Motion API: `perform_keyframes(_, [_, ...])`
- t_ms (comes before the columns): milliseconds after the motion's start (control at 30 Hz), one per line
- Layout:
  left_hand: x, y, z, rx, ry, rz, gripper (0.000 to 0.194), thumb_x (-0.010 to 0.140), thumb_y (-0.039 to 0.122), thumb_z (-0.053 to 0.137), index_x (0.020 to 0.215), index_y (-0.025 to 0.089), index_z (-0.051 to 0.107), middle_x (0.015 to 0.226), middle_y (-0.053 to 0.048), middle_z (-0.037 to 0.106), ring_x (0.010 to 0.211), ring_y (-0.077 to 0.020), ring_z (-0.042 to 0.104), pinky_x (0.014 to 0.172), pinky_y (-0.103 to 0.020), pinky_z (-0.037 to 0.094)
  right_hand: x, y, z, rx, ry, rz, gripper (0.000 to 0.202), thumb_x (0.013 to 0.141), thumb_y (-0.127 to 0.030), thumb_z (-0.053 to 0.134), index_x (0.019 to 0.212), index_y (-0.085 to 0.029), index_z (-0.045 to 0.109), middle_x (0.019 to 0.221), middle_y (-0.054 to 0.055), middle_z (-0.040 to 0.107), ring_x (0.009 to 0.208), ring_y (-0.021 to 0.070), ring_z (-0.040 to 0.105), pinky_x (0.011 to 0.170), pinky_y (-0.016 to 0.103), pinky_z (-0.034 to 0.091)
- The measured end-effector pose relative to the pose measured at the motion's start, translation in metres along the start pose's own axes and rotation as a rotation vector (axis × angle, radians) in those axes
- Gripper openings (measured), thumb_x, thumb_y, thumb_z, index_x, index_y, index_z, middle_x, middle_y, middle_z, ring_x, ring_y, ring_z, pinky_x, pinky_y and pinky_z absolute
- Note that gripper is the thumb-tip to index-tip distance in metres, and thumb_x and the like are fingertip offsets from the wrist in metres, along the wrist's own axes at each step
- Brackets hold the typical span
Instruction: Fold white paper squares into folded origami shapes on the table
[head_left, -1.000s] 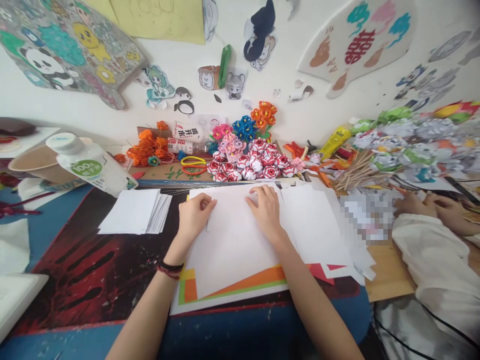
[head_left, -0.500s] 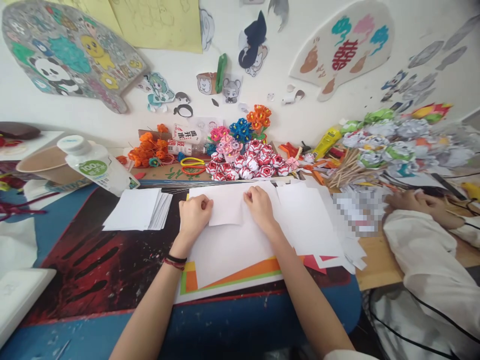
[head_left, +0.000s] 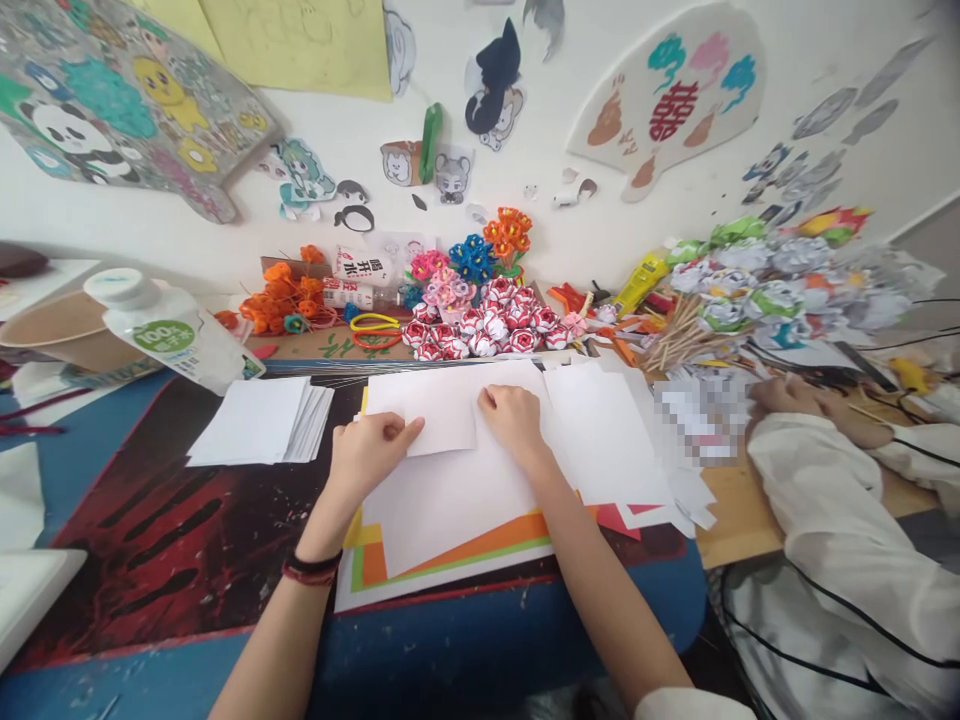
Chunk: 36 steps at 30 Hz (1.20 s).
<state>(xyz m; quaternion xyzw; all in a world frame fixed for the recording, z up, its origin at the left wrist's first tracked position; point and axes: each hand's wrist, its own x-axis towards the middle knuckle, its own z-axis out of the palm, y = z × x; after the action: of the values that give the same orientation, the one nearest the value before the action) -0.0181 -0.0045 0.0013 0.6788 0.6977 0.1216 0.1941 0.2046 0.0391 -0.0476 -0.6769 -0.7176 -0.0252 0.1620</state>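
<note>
A small white paper square [head_left: 442, 418] is between my two hands, above a large white sheet [head_left: 450, 500]. My left hand [head_left: 375, 445] pinches its left edge between thumb and fingers. At its upper right corner, my right hand [head_left: 511, 412] has its fingers closed on the paper. Orange, green and yellow sheets [head_left: 480, 550] stick out beneath the large sheet. A stack of white squares [head_left: 255, 420] lies to the left, and more white paper [head_left: 604, 430] lies to the right.
Red-and-white paper flowers [head_left: 491, 325] and orange flowers [head_left: 277, 300] line the wall. A white bottle [head_left: 176, 335] leans at the left beside a brown bowl [head_left: 56, 325]. Wrapped flowers on sticks [head_left: 679, 325] lie at the right, near another person's sleeve [head_left: 817, 480].
My left hand has shifted slightly left and down, its thumb now stretched along the small square. My right hand stays at the right edge. The whole view has shifted a little.
</note>
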Motion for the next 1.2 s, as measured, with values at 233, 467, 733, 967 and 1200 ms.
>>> perform_keyframes(233, [-0.011, -0.008, 0.003, 0.006, -0.044, 0.007, 0.034, 0.081, 0.051, 0.052, 0.069, 0.023, 0.067, 0.068, 0.0, 0.068, 0.07, -0.0203, 0.062, 0.066, -0.027, 0.03, 0.002, -0.001, -0.002, -0.027, -0.04, 0.004, 0.032, 0.092, -0.033, 0.045, 0.074, -0.021, 0.068, 0.072, 0.005, 0.07, 0.061, 0.0153, 0.057, 0.056, 0.029, 0.019])
perform_keyframes(467, [-0.022, -0.026, -0.002, 0.066, 0.109, -0.047, 0.03, 0.083, 0.046, 0.051, 0.068, 0.022, 0.06, 0.062, 0.0, 0.064, 0.062, -0.0189, 0.057, 0.061, -0.027, 0.029, 0.003, 0.005, -0.002, 0.337, 0.05, 0.029, 0.034, 0.088, -0.034, 0.05, 0.059, -0.018, 0.059, 0.055, 0.0, 0.058, 0.052, 0.0121, 0.045, 0.054, 0.028, 0.021])
perform_keyframes(733, [-0.021, 0.006, -0.003, -0.509, 0.119, 0.136, 0.03, 0.081, 0.047, 0.059, 0.074, 0.019, 0.061, 0.064, 0.001, 0.061, 0.06, -0.0136, 0.056, 0.061, -0.023, 0.039, 0.007, 0.025, -0.018, 1.273, 0.396, 0.365, 0.034, 0.084, -0.039, 0.053, 0.059, -0.017, 0.055, 0.053, -0.003, 0.046, 0.052, 0.01, 0.042, 0.052, 0.024, 0.032])
perform_keyframes(967, [-0.005, 0.048, 0.031, -0.769, -0.06, 0.051, 0.029, 0.077, 0.046, 0.062, 0.079, 0.017, 0.063, 0.05, 0.001, 0.062, 0.047, -0.0144, 0.057, 0.053, -0.024, 0.042, 0.013, 0.037, -0.019, 1.51, 0.507, 0.689, 0.024, 0.078, -0.031, 0.052, 0.058, -0.018, 0.051, 0.049, -0.005, 0.042, 0.045, 0.0076, 0.036, 0.044, 0.023, 0.026])
perform_keyframes(1200, [0.002, 0.061, 0.04, -0.478, -0.148, 0.103, 0.027, 0.084, 0.04, 0.05, 0.073, 0.019, 0.062, 0.057, 0.002, 0.068, 0.044, -0.0141, 0.061, 0.059, -0.026, 0.046, 0.012, 0.037, -0.014, 1.477, 0.421, 0.686, 0.022, 0.073, -0.029, 0.054, 0.055, -0.017, 0.052, 0.047, -0.005, 0.041, 0.043, 0.007, 0.034, 0.042, 0.023, 0.025])
